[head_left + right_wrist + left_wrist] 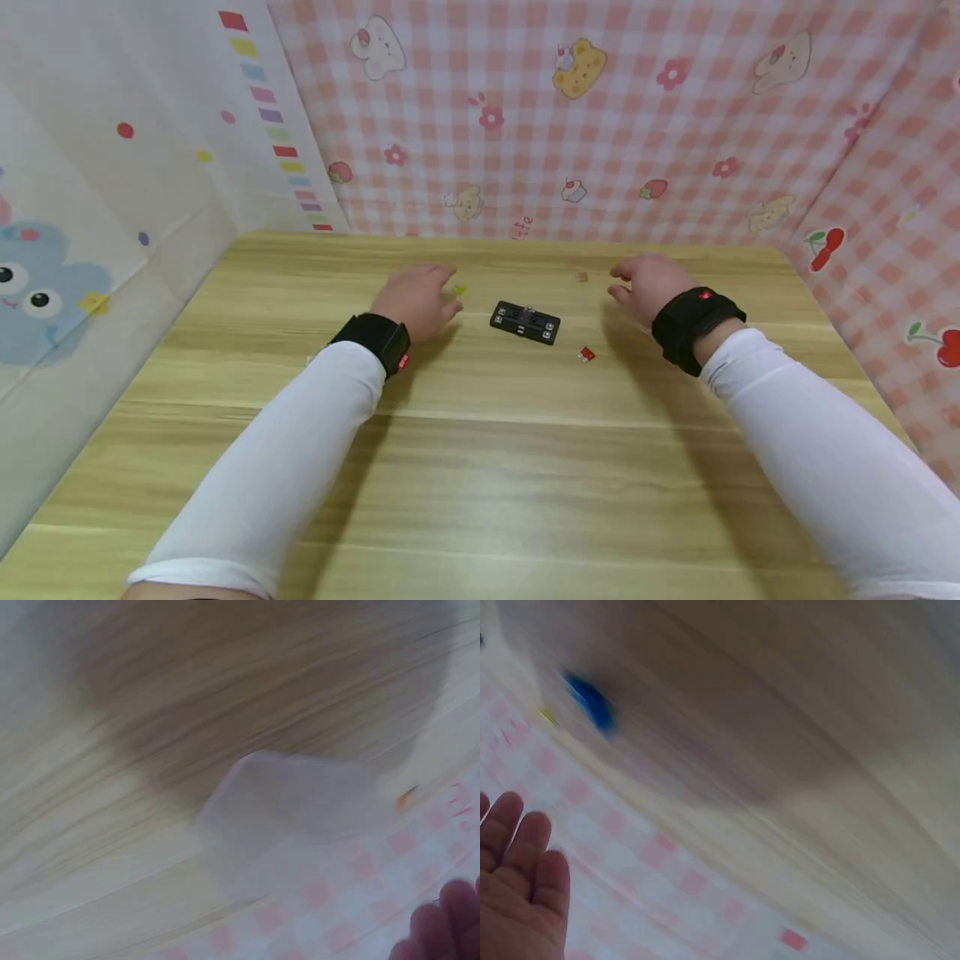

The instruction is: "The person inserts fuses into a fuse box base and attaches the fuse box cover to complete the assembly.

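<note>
My left hand (416,302) hovers over the left part of the table, its fingers relaxed and holding nothing. Just past its fingertips is a small yellow-green piece (459,289). In the left wrist view a blurred blue object (590,703) lies on the wood under that hand; in the head view the hand hides it. To the right, my right hand (654,287) is raised with loosely bent fingers and an empty grasp. Beneath it, the right wrist view has a translucent, angular plastic-looking piece (300,802). Between the hands lies a black rectangular holder (525,322) with small silver squares.
A small red piece (587,354) sits near the black holder's right end. Farther back is a tiny orange-tan piece (582,277). Pink checked cloth (525,125) hangs along the rear of the wooden table (480,500), with more cloth at both sides.
</note>
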A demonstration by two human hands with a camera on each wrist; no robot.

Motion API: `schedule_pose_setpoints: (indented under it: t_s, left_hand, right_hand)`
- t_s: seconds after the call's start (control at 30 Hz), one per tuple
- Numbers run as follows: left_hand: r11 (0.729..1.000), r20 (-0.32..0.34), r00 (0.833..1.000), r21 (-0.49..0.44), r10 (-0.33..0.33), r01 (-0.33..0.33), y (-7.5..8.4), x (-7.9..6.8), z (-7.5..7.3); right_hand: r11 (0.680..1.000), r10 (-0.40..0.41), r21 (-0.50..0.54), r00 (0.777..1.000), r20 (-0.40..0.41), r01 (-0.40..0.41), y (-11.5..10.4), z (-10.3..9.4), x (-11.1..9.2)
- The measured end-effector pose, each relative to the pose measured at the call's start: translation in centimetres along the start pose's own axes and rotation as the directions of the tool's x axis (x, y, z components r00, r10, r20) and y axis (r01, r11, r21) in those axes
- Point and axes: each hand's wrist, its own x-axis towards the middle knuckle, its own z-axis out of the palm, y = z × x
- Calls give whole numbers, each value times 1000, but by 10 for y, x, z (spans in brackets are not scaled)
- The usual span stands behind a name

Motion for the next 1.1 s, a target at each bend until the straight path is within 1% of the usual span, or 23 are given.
schedule_pose_setpoints:
  t_s: [0.07, 0.1, 0.2, 0.3, 0.4, 0.47, 0.53, 0.73, 0.9, 1.0, 1.1]
  left_hand:
    - [1000, 43, 999, -3, 12, -12, 12, 3, 3]
    - [1000, 67, 998, -4, 17, -17, 17, 4, 5]
    - [999, 140, 989, 1, 36, -36, 33, 7, 9]
    - [997, 178, 981, 10, 76, -79, 44, 9, 13]
    - [994, 207, 973, 24, 100, -107, 51, 9, 16]
    - [994, 210, 973, 31, 100, -109, 53, 9, 17]
    - [994, 200, 976, 36, 92, -101, 54, 8, 18]
    - [996, 137, 987, 25, 86, -90, 55, 8, 16]
    - [994, 115, 990, 66, 80, -88, 57, 7, 12]
    - [995, 112, 991, 61, 73, -80, 57, 5, 12]
    - [997, 115, 992, 34, 60, -65, 55, 2, 13]
  right_hand:
    - [1000, -28, -6, 1000, 5, 28, -8, 1, 0]
    - [999, -39, -8, 999, 21, 39, -12, 2, 1]
    - [998, -58, -12, 994, 96, 59, -21, 8, 1]
    - [997, -69, -11, 980, 185, 72, -27, 14, 0]
    - [997, -80, 4, 962, 262, 82, -31, 19, -1]
    - [997, -78, 18, 950, 304, 76, -32, 21, -3]
    - [997, -76, 19, 941, 330, 74, -33, 22, -4]
    - [997, -70, 9, 921, 382, 72, -35, 25, -4]
    - [997, -82, 16, 921, 381, 82, -32, 30, 0]
    - [995, -100, 14, 923, 371, 102, -29, 33, 2]
    - [993, -116, 12, 923, 367, 120, -27, 35, 3]
